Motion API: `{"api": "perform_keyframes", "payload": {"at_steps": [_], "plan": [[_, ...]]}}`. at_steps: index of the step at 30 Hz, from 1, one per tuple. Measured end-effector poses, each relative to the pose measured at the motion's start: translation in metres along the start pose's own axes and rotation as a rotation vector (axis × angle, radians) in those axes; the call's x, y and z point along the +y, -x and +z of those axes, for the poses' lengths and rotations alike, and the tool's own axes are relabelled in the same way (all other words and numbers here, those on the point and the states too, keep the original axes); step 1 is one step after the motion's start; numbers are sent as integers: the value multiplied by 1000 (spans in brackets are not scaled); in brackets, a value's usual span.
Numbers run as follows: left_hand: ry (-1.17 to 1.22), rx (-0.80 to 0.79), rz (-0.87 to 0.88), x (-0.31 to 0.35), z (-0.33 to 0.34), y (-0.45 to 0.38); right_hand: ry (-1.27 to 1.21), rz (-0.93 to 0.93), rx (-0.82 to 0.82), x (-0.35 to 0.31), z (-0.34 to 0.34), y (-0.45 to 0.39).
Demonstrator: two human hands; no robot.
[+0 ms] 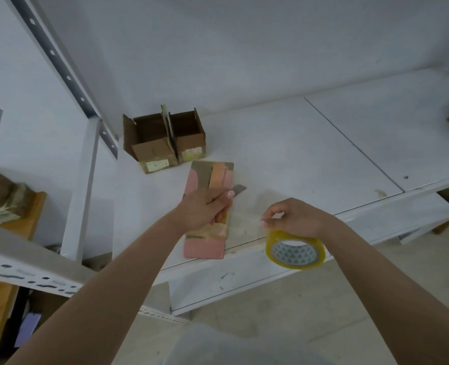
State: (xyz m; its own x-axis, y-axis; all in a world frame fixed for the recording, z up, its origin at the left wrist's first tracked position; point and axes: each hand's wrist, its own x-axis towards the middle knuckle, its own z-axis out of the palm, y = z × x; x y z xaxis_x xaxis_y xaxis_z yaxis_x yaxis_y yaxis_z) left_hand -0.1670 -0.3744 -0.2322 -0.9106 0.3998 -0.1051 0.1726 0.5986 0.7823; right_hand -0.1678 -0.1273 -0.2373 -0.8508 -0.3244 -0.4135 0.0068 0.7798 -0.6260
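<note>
A flat pink and brown cardboard piece (207, 246) lies on the white shelf (310, 154) near its front edge, with strips of tape across it. My left hand (205, 209) is over it and grips a utility knife (239, 189) whose blade points right. My right hand (294, 219) holds a yellowish roll of clear tape (295, 250) hanging under it and pinches the pulled-out strip of clear tape (244, 222). That strip stretches left to the cardboard.
Two open brown cardboard boxes (162, 140) stand side by side at the back left of the shelf. A white perforated upright (60, 61) and a lower rail (28, 275) of the rack are at the left. Wooden boards and wrapped bundles (4, 198) lie beyond it.
</note>
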Motion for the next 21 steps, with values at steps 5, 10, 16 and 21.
{"api": "perform_keyframes", "payload": {"at_steps": [5,10,16,21], "plan": [[-427,-253,-67,25,-6,0,-120,-11,-53,4,-2,6],[-781,-334,-167,54,11,-10,18,5,52,-4,-1,11],[-596,-357,-212,55,5,-12,-151,57,63,3,2,16],[-182,-209,-314,37,-11,0,-242,106,25,18,6,20]]}}
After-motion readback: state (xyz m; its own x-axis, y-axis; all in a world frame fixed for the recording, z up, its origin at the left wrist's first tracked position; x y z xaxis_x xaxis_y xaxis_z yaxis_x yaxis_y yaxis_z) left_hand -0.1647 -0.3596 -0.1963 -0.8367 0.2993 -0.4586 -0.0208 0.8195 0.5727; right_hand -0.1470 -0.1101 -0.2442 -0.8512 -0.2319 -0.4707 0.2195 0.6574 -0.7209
